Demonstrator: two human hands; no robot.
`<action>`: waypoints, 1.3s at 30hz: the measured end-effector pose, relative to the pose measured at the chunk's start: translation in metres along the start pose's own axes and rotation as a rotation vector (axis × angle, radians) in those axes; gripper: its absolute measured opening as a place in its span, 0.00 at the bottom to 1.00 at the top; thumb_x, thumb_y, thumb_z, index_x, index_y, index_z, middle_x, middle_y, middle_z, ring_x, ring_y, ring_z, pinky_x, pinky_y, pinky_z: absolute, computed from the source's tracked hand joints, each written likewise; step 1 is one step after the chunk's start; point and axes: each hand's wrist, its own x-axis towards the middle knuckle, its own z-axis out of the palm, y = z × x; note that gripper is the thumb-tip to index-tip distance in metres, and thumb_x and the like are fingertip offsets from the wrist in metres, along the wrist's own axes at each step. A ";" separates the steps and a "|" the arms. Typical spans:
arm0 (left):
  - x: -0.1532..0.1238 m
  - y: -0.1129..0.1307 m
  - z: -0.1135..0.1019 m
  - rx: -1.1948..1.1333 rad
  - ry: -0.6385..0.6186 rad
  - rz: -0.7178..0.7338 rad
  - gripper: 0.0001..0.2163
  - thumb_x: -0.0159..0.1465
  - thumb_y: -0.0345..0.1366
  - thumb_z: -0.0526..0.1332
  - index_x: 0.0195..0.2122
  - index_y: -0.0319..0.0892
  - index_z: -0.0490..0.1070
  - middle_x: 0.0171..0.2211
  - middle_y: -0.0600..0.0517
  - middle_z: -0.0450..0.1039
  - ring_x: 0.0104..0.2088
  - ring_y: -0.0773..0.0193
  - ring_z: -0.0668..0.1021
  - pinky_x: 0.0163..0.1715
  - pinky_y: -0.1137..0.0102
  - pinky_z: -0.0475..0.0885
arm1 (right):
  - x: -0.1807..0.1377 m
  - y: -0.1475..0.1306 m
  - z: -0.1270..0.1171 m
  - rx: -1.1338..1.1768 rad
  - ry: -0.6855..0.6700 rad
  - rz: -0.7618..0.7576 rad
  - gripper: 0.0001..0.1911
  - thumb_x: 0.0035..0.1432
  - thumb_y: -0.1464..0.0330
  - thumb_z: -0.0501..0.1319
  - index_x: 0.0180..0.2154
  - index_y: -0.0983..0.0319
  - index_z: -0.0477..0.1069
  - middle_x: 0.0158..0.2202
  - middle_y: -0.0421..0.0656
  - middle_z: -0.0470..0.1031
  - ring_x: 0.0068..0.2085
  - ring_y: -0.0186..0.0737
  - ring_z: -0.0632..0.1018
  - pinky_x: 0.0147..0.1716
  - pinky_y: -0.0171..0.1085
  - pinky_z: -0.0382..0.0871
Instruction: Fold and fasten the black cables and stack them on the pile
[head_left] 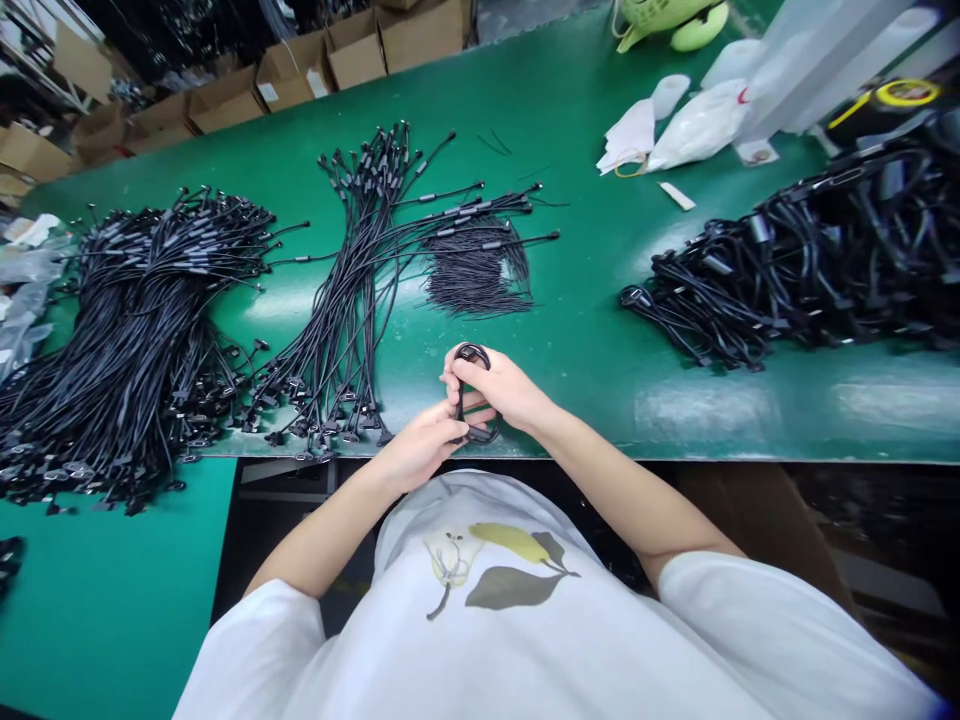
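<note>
Just over the front edge of the green desk [592,400], a looped black cable [471,354] was held between both hands. The right hand [501,388] had its fingers [463,368] curled closely around the loop's top, while the left hand [421,446] pinched the lower part with narrowly closed fingers [450,428]. Bundles of black cables [352,280] lay ahead and left, a loose black heap [810,260] farther right, cardboard boxes [300,70] beyond the desk.
</note>
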 end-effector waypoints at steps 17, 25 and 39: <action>0.007 -0.021 -0.042 0.206 0.265 0.109 0.15 0.52 0.45 0.71 0.34 0.40 0.73 0.35 0.52 0.77 0.36 0.65 0.78 0.42 0.68 0.75 | 0.004 0.014 -0.001 0.055 0.058 -0.131 0.15 0.57 0.57 0.63 0.34 0.62 0.66 0.27 0.37 0.70 0.29 0.31 0.73 0.33 0.33 0.69; 0.000 -0.022 -0.033 0.096 0.100 0.063 0.18 0.54 0.44 0.71 0.43 0.42 0.74 0.45 0.47 0.76 0.47 0.61 0.77 0.46 0.70 0.72 | -0.001 0.006 0.003 0.090 0.006 -0.096 0.17 0.56 0.56 0.64 0.35 0.62 0.65 0.26 0.36 0.69 0.25 0.30 0.73 0.26 0.30 0.69; 0.001 -0.036 -0.024 0.603 0.426 0.444 0.10 0.62 0.43 0.62 0.37 0.42 0.70 0.39 0.49 0.76 0.39 0.62 0.76 0.41 0.69 0.69 | 0.000 0.008 0.019 0.131 0.187 -0.082 0.18 0.55 0.56 0.66 0.35 0.61 0.64 0.26 0.35 0.67 0.26 0.29 0.71 0.24 0.29 0.67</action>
